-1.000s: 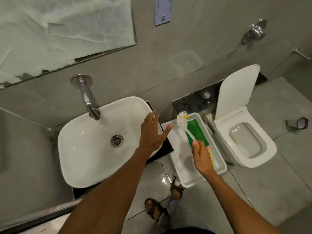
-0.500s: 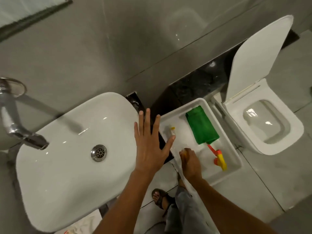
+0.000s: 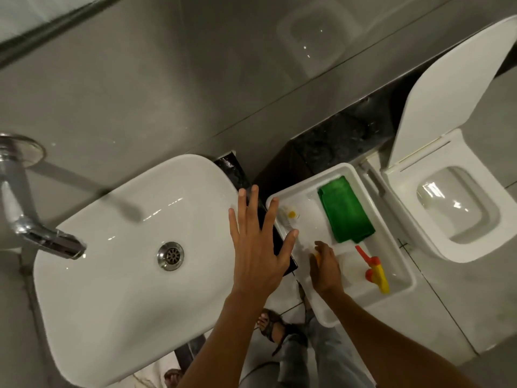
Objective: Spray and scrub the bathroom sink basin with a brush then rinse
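The white sink basin [image 3: 117, 289] with its metal drain [image 3: 170, 255] fills the lower left. My left hand [image 3: 257, 247] hovers flat with fingers spread over the basin's right rim, holding nothing. My right hand [image 3: 326, 271] is down inside the white tray [image 3: 310, 175], its fingers curled on the orange end of the brush handle. The brush's white bristle head [image 3: 288, 214] lies on the tray floor near the left wall. A clear spray bottle with a red and yellow trigger [image 3: 376, 273] lies in the tray, just right of that hand.
A chrome faucet [image 3: 42, 236] juts from the grey wall over the basin's left end. A folded green cloth [image 3: 345, 210] lies in the tray. A white toilet [image 3: 458, 217] with raised lid stands at the right. My sandalled foot [image 3: 272, 326] shows below.
My right hand has lowered the brush from upright above the tray down flat onto the tray floor. The view has swung right and down; my left hand stays spread by the basin's rim.
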